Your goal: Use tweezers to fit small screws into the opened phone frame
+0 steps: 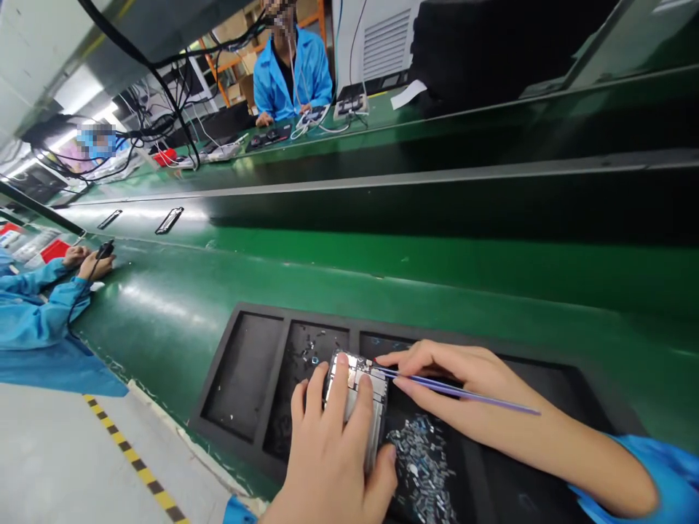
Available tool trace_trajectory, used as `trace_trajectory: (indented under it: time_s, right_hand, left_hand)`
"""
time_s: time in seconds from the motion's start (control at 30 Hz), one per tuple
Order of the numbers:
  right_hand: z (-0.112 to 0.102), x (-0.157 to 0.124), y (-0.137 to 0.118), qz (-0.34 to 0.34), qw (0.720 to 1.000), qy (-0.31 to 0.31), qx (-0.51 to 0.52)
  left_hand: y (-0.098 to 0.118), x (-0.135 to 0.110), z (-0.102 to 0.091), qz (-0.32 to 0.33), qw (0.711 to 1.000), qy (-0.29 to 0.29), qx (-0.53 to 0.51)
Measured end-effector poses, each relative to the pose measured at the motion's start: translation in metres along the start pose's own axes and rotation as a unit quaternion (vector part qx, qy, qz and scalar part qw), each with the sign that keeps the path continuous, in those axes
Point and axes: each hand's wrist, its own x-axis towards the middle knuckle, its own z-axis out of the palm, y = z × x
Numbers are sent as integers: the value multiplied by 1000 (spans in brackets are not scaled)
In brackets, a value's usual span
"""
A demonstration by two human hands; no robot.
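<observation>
An opened phone [376, 389] with bare inner boards and metal shields rests over a black foam tray [261, 418]. My left hand [341, 444] lies across it, fingers on its upper part and thumb along its right edge, gripping it. Purple tweezers [464, 393] are pinched in my right hand [464, 375], and their tips reach the phone's upper right corner. Below the right hand, a heap of small shiny parts [423, 466] fills one tray compartment. A few more small dark pieces [314, 346] lie in the compartment to the left.
A green bench [164, 320] surrounds the tray. Two phone-like units [170, 220] lie on the belt at the far left. At the left, a co-worker's hands [95, 263] hold a dark corded tool. Another person in blue [311, 69] sits across the line. Black cables [164, 80] hang above.
</observation>
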Motion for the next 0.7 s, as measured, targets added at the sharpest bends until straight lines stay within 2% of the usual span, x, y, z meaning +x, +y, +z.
trace_trajectory:
  time_s: [0.33, 0.57, 0.7]
  right_hand:
    - [0, 1, -7, 41, 999, -4, 21]
    - [0, 3, -9, 72, 997, 4, 19]
    - [0, 4, -7, 78, 997, 15, 17]
  left_hand:
    - [0, -1, 5, 2, 1000, -3, -10]
    - [2, 1, 0, 4, 1000, 14, -7]
    - [2, 1, 0, -6, 1000, -3, -10]
